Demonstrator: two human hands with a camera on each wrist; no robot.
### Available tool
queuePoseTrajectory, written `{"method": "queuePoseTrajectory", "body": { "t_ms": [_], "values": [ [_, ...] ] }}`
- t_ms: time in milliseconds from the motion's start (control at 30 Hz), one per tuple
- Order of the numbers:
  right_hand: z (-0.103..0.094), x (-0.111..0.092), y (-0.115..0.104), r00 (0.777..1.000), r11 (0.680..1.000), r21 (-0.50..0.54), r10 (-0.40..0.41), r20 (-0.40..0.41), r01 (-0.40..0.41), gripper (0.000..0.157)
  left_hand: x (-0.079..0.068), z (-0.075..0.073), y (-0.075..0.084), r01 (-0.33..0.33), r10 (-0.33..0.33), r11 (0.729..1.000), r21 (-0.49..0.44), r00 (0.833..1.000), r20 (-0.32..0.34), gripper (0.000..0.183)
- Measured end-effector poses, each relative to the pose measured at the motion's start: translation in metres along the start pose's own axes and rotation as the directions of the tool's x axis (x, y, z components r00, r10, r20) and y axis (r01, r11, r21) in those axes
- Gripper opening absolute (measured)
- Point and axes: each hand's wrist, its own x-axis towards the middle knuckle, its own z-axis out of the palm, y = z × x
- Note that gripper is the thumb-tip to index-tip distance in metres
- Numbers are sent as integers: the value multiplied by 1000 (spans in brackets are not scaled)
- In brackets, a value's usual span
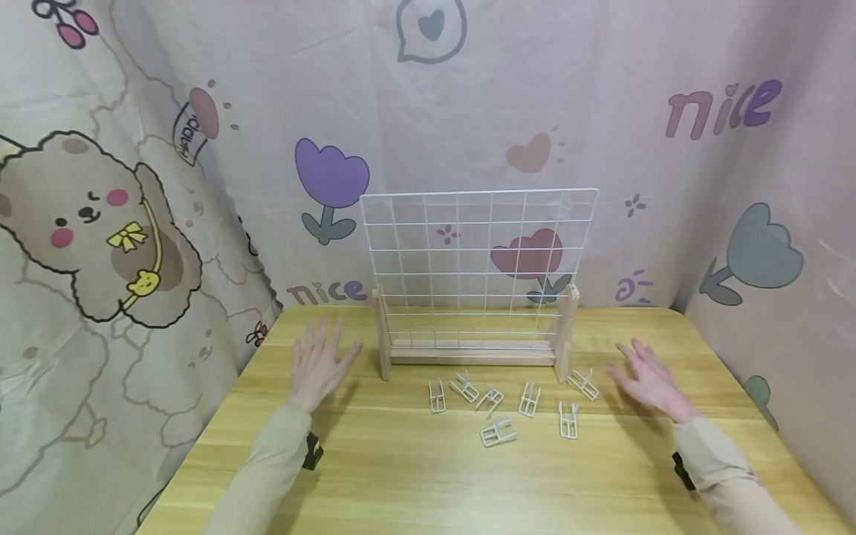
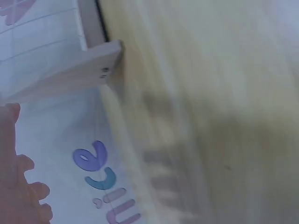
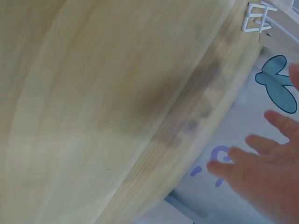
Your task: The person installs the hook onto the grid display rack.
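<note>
Currently, one wooden table (image 1: 414, 483) is stretching beneath the fingers, its far edge running just beyond them, leaving room on their near side. One white wire grid (image 1: 490, 250) is standing between the left hand (image 1: 316, 371) and right hand (image 1: 652, 380). Both are spreading straight fingers; wrist views are cutting them off. Between them, seven small wire pieces (image 1: 498, 433) are lying.
</note>
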Motion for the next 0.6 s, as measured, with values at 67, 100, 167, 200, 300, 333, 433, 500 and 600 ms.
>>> {"method": "queuePoseTrajectory", "body": {
  "t_ms": [67, 100, 167, 200, 300, 333, 433, 500, 600],
  "values": [
    [-2, 2, 0, 999, 998, 51, -38, 24, 37, 72, 4, -5, 6, -4, 4, 999, -38, 1000, -1, 80],
    [-2, 3, -1, 998, 995, 79, -62, 35, 59, 71, 6, -8, 9, -6, 6, 998, -60, 1000, 1, 81],
    [-3, 4, -1, 994, 987, 136, -92, 60, 83, 68, 11, -11, 14, -7, 7, 995, -102, 1000, 1, 82],
    [-4, 4, -2, 992, 982, 169, -102, 74, 89, 66, 13, -12, 17, -10, 9, 991, -136, 1000, -3, 82],
    [-4, 6, -3, 986, 961, 264, -119, 119, 85, 62, 21, -16, 27, -22, 15, 967, -253, 999, -28, 81],
    [-4, 7, -2, 983, 952, 298, -121, 140, 74, 61, 23, -17, 30, -29, 17, 954, -299, 999, -43, 81],
    [-3, 9, 1, 972, 908, 417, -124, 201, 29, 61, 29, -20, 40, -52, 11, 903, -426, 995, -97, 78],
    [-2, 10, 4, 962, 869, 494, -141, 234, 7, 61, 33, -22, 46, -65, -6, 867, -493, 990, -141, 74],
    [0, 10, 10, 944, 810, 586, -185, 274, -11, 58, 40, -25, 58, -101, -36, 812, -575, 974, -222, 63]
  ]
}}
